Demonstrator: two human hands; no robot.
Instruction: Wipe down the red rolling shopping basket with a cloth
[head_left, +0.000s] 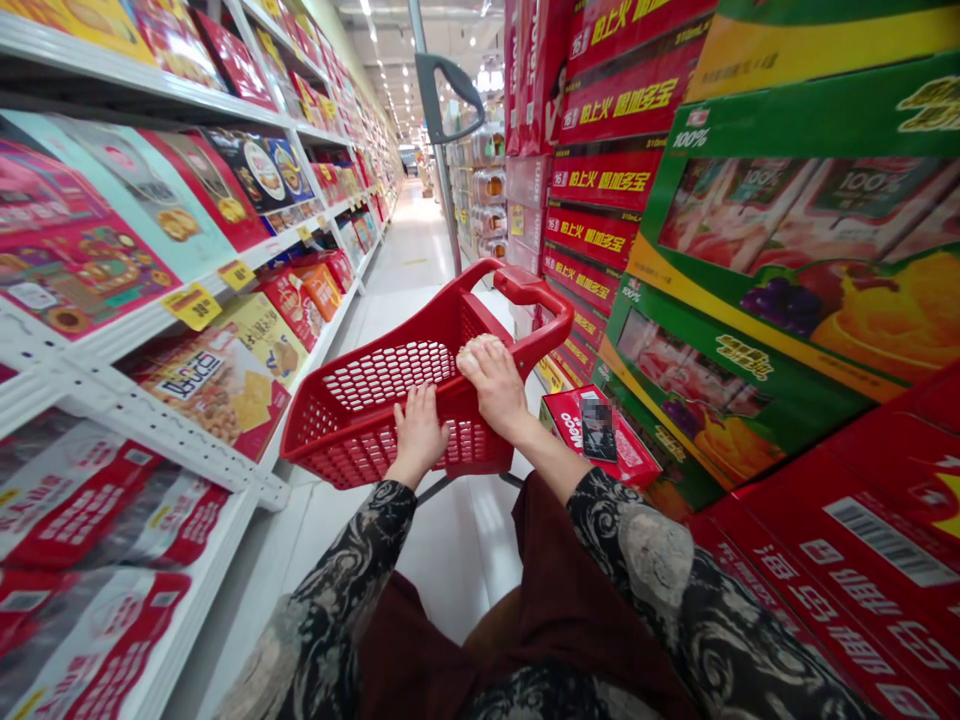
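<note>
A red plastic shopping cart (469,440) with perforated basket walls stands tilted in view in front of me. My left hand (421,428) has its fingers curled over the basket's near rim. To its right, my right hand (493,385) grips the same rim, close to where the red loop handle (536,290) joins the basket. The part of the basket floor that shows holds nothing I can make out. A metal pole with a grey loop grip (431,95) rises behind the cart; its lower end is hidden.
Shelves (142,320) of boxed snacks line the left side, close to the basket. Stacked red drink cartons (600,180) and green juice cartons (750,370) wall the right. A red box (570,430) sits low beside the cart. The white-floored aisle (416,235) runs ahead.
</note>
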